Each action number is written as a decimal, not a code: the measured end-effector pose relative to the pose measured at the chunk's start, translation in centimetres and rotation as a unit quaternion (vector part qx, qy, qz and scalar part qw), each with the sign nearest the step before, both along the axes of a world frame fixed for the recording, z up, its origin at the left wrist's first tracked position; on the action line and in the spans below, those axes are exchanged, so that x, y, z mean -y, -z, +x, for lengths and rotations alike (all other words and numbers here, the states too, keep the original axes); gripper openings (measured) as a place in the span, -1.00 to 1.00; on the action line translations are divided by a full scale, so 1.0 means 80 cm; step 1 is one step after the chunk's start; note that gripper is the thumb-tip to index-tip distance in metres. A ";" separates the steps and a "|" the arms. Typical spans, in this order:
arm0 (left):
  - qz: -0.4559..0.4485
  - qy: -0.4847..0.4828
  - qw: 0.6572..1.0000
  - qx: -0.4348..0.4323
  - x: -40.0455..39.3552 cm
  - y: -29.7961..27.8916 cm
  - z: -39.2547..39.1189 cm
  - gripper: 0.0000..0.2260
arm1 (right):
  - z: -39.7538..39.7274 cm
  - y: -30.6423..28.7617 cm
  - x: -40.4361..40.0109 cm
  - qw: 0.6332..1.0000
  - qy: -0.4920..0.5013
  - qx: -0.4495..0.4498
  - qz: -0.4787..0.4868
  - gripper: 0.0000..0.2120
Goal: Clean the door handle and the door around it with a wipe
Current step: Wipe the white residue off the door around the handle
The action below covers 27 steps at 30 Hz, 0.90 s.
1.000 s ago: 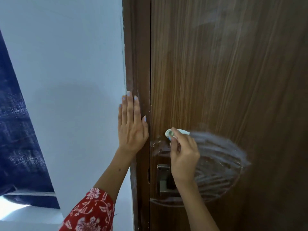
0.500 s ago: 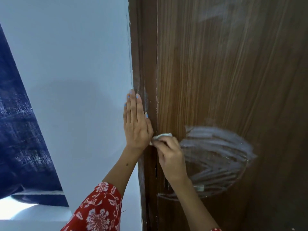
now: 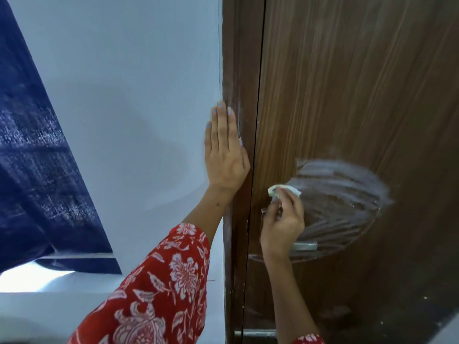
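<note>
Fingertips (image 3: pixel 278 194) of the right hand (image 3: pixel 282 227) pinch a small folded wipe (image 3: pixel 283 189) flat against the door (image 3: pixel 347 95); it sits just above the handle (image 3: pixel 304 245), whose metal end shows right of the wrist, the rest hidden behind the hand; a pale smeared patch (image 3: pixel 340 194) spreads on the door up and right of the handle; left hand (image 3: pixel 224 157) lies flat, fingers straight and together, holding nothing, up and left of the handle, across the frame (image 3: pixel 236 70) and the wall (image 3: pixel 136 95); a red floral sleeve (image 3: pixel 161 281) covers that forearm; a dark blue cloth (image 3: pixel 32 157) hangs far left.
</note>
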<state>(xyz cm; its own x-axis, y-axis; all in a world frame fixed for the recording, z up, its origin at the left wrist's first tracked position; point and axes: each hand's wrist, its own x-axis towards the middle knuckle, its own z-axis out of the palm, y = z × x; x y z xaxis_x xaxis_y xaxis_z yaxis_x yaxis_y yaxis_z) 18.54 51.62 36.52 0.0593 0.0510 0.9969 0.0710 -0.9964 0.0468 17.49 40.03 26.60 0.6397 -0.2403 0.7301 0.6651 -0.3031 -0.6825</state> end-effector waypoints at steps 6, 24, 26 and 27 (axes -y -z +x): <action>-0.002 -0.018 1.000 -0.003 -0.001 0.000 0.002 -0.53 | 0.002 0.012 0.003 0.982 -0.047 0.067 -0.173 -0.72; -0.009 -0.047 0.999 -0.008 0.003 -0.002 0.000 -0.54 | 0.001 0.026 0.018 0.970 -0.030 0.068 -0.230 -0.45; -0.009 -0.050 0.999 -0.008 0.003 -0.002 -0.001 -0.54 | 0.010 0.021 0.034 0.981 -0.024 0.049 -0.186 -0.51; -0.011 -0.056 0.998 -0.009 0.004 -0.003 -0.001 -0.53 | 0.014 0.015 0.040 0.986 -0.020 0.046 -0.162 -0.55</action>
